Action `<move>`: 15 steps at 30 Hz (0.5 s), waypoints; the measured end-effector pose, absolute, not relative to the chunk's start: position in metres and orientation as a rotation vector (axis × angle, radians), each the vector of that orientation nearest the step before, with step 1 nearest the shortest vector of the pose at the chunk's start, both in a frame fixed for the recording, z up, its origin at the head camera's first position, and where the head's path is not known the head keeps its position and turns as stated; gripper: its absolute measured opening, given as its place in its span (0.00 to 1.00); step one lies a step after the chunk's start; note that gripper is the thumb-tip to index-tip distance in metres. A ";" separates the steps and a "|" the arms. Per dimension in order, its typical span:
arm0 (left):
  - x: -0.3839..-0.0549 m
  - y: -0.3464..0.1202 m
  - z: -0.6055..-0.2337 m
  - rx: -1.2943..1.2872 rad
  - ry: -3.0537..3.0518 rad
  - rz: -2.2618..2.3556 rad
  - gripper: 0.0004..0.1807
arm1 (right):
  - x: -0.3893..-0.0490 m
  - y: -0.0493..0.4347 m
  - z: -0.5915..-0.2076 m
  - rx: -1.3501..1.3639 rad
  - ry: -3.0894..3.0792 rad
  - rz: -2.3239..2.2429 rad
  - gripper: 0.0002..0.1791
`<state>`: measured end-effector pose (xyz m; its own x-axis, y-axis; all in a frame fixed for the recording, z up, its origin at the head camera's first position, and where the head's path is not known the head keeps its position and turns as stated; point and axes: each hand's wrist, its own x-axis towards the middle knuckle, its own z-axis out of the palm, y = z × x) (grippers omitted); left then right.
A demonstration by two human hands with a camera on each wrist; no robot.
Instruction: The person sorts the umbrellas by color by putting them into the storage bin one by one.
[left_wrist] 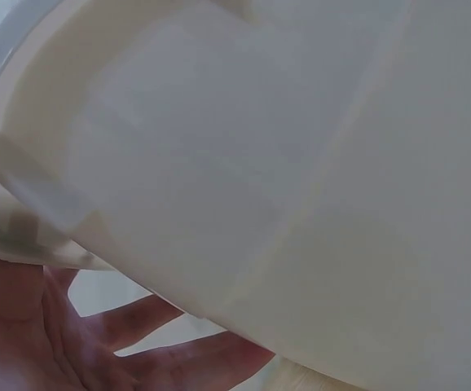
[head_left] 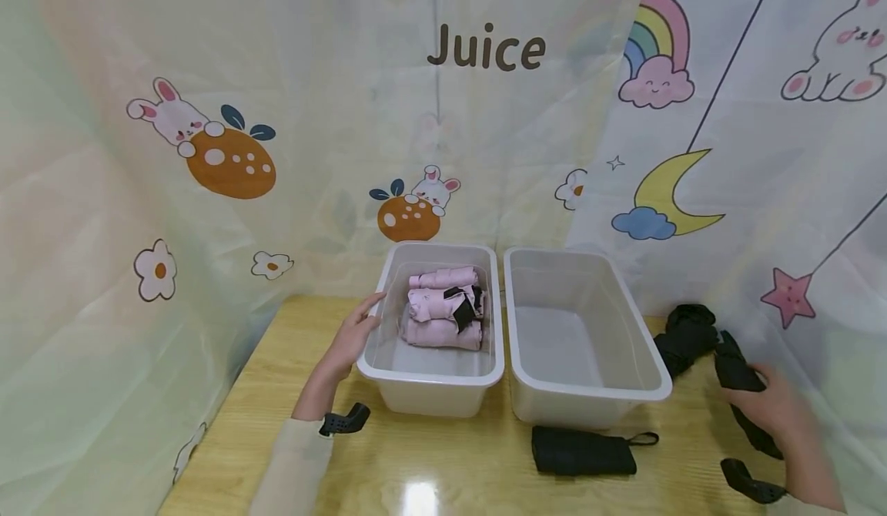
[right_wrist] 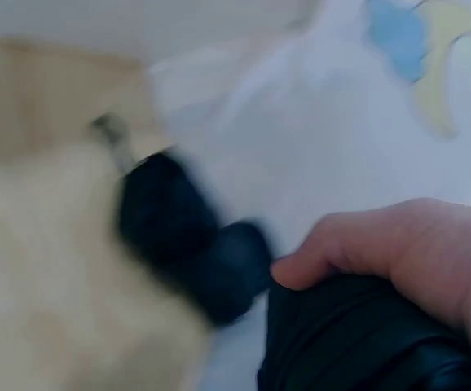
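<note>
Three pink folded umbrellas [head_left: 443, 335] lie in a stack across the left white bin [head_left: 433, 381], the middle one with a black strap. My left hand [head_left: 353, 339] rests at that bin's left rim; in the left wrist view its fingers [left_wrist: 203, 358] are extended along the bin's side. On the far right, my right hand [head_left: 772, 404] grips a black folded umbrella [head_left: 738, 373], its thumb [right_wrist: 366, 240] lying over the dark fabric. Just left of it, another black folded umbrella [head_left: 686, 339] lies beside the right bin.
The right white bin [head_left: 554, 331] stands beside the left one, with nothing inside. A black folded umbrella [head_left: 582, 452] with a wrist loop lies in front of it on the wooden table [head_left: 388, 470]. A printed curtain [head_left: 333, 115] hangs behind and along both sides.
</note>
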<state>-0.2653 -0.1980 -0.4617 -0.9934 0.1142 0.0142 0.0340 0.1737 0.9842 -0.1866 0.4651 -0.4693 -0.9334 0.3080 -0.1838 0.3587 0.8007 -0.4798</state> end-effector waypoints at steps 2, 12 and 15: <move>-0.266 -0.198 -0.461 0.153 2.348 1.970 0.27 | -0.187 0.461 -0.447 0.440 2.934 -0.799 0.58; -0.269 -0.200 -0.459 0.169 2.382 1.927 0.27 | -0.211 0.394 -0.353 0.206 3.106 -0.812 0.53; -0.269 -0.201 -0.460 0.170 2.372 1.922 0.27 | -0.224 0.371 -0.340 0.131 3.092 -0.800 0.53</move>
<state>-0.2690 -0.2008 -0.4600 -0.9903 0.1387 0.0048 0.0334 0.2052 0.9781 -0.2239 0.3710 -0.3398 -0.9951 0.0930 0.0322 0.0657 0.8714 -0.4861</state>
